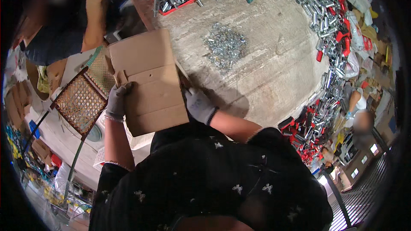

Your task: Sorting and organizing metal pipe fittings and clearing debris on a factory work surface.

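In front of my body, tilted above the table's left edge, is a brown cardboard box (150,83) with crease lines across its face. My left hand (116,102), in a grey-white glove, grips its left edge, thumb on the front beside a small torn flap. At the opposite edge is my right hand (199,105), gloved too. Its fingers close on that side of the box, their tips partly hidden. A pile of small shiny metal parts (225,46) lies on the worn tabletop (274,55), beyond my right hand.
Many metal sockets (317,10) and red-handled tools (302,132) line the table's right side. A red tray (180,5) of metal parts stands at the back. Left are a rusty mesh seat (81,102) and a co-worker's arm (94,15). Another person (357,102) is far right.
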`<action>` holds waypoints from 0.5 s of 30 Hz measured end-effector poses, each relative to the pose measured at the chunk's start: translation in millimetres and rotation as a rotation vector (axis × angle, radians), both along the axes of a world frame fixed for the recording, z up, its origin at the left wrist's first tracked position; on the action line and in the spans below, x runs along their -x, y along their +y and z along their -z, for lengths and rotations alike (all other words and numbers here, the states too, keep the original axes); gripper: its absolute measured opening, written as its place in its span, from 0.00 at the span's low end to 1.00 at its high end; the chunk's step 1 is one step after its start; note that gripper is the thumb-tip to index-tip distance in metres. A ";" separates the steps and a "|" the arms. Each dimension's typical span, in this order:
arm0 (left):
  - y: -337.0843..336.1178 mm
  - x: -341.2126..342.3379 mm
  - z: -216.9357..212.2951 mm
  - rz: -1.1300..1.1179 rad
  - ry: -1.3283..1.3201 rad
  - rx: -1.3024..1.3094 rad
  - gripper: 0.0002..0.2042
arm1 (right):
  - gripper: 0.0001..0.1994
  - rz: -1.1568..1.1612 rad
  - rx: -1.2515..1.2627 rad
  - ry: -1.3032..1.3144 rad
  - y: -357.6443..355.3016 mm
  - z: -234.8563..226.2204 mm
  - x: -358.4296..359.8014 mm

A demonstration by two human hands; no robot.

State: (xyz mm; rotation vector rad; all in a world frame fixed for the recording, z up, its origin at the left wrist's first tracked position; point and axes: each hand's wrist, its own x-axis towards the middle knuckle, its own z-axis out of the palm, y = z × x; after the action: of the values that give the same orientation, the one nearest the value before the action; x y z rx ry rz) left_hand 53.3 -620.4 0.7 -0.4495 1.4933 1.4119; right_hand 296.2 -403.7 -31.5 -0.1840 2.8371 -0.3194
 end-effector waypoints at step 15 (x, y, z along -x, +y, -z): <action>-16.4 -31.2 26.3 -0.094 -0.048 0.077 0.11 | 0.16 1.266 0.237 0.524 256.6 17.7 5.0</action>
State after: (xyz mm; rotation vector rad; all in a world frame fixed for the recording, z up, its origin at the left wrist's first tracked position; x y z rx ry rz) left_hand 84.5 -636.8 -25.6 -0.6041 1.5080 1.4098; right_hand 291.1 -147.1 -49.2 1.7453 2.9425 -0.9355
